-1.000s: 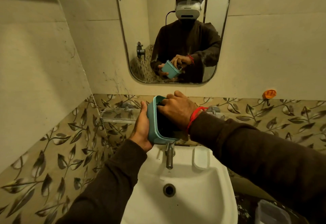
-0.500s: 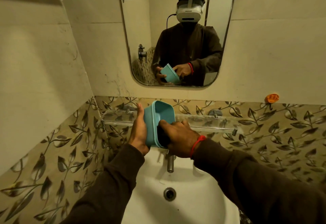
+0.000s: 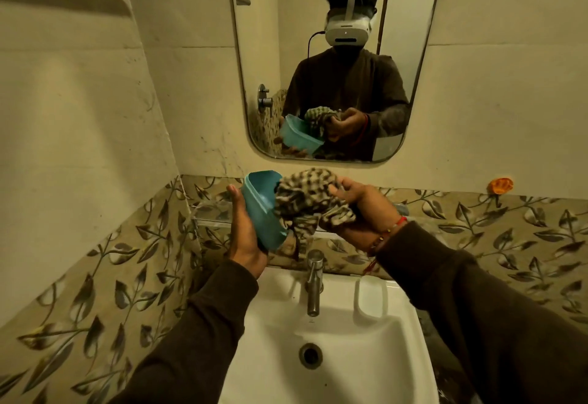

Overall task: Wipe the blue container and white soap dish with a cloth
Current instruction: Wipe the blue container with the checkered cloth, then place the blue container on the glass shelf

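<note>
My left hand grips the blue container from behind and holds it tilted on its side above the sink, its opening facing right. My right hand is closed on a bunched checkered cloth, whose left part touches the container's opening. A loose end of the cloth hangs down toward the tap. The white soap dish rests on the sink's right rim, below my right forearm.
A white sink with a metal tap and drain is below my hands. A glass shelf runs along the leaf-patterned tiles behind them. A mirror hangs above. An orange hook sticks to the wall at right.
My right hand has drawn the cloth up out of the container and turned palm up, so the cloth now shows as a bunch at the opening. The container stays in my left hand.
</note>
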Motion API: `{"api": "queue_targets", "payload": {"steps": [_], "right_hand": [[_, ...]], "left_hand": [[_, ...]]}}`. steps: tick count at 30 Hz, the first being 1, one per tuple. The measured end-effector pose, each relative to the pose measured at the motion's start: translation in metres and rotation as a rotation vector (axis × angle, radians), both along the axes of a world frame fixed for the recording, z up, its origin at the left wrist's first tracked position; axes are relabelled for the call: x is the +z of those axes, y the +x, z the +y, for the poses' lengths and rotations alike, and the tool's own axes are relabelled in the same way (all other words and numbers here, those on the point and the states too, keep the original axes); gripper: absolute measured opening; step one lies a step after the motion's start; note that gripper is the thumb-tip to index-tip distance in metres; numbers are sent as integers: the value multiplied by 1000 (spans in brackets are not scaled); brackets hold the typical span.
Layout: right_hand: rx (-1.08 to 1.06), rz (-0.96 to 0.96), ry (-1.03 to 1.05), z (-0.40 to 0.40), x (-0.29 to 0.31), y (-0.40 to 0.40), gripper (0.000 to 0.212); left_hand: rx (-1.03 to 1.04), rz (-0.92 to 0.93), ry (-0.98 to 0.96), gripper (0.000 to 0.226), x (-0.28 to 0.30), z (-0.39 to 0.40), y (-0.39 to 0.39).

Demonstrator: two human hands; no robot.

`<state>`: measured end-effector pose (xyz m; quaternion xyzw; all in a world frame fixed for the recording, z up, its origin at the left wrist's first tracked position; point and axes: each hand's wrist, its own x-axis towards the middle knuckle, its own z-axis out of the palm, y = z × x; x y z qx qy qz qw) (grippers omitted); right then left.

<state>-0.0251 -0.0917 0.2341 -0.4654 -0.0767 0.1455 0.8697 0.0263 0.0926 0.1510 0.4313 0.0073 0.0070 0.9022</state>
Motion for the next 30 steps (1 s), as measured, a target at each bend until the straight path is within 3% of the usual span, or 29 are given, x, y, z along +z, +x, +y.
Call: {"api": "queue_targets", "payload": {"steps": [6,11,14,17,19,22,25,30], "right_hand": [[-6,75,316,-22,-9,3,48],[-38,111,229,-18,-19,-2,30],[8,25,222,-11,-24,-4,30],[-13,-33,30,3,-26,-2,28],[-31,5,-17,12,-29,0,27],[-56,49,-28,16,-38,1,25],[-115,70,-129,11,-49,0,25],[-119,97,-175,10,-65,-5,30]], "left_hand": [[106,35,-44,70,-9,32,11],[128,100,-76,59,-3,56,35],[59,131,-112,42,5,56,42],[-38,136,-25,56,3,45,45],[-42,170,52,53,1,35,48],[96,162,136,46,-2,31,56],[319,95,355,41,4,39,66],[378,47,600,37,6,48,91]]}}
